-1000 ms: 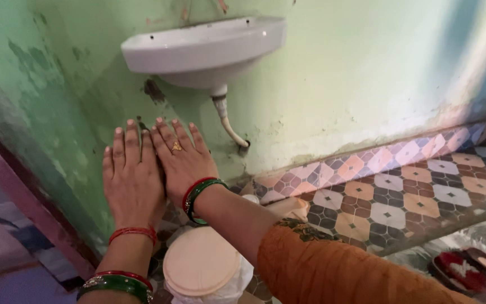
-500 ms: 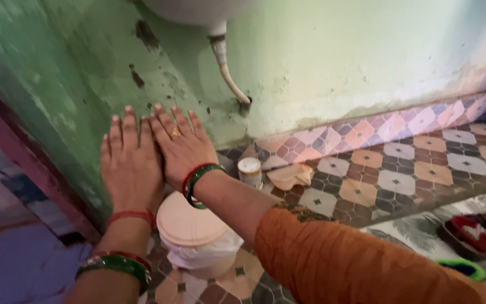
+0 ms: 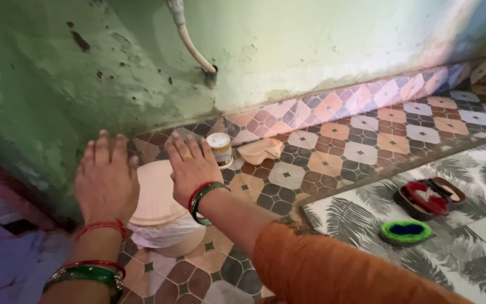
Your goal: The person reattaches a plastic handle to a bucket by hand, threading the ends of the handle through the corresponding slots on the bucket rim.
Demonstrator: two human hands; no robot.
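Both hands flat, palms down, fingers spread and pointing far toward the green wall [image 3: 46, 101]; neither grips anything. Left hand [image 3: 106, 180] sits over the left edge of the round cream lid [image 3: 156, 194]; right hand [image 3: 192, 169] over its right edge. Contact probable, but the view is too blurred to confirm whether palms press the lid or hover just above. Lid caps a white tub [image 3: 164, 233] standing upright on the patterned tile floor [image 3: 333, 157], near the wall's foot at left; its axis is vertical and its mouth faces up, so no clear long axis across the floor. Small jar [image 3: 220, 148] with a pale cap stands upright just right of the right hand's fingertips, apart from them. Crumpled tan scrap [image 3: 261, 150] lies right of the jar. White drain hose [image 3: 189, 39] runs down into the wall, far centre. Leaf-print mat [image 3: 367, 214] at right carries a green-rimmed scrubber [image 3: 405, 231] and red-strapped sandals [image 3: 431, 197], well apart from both hands.
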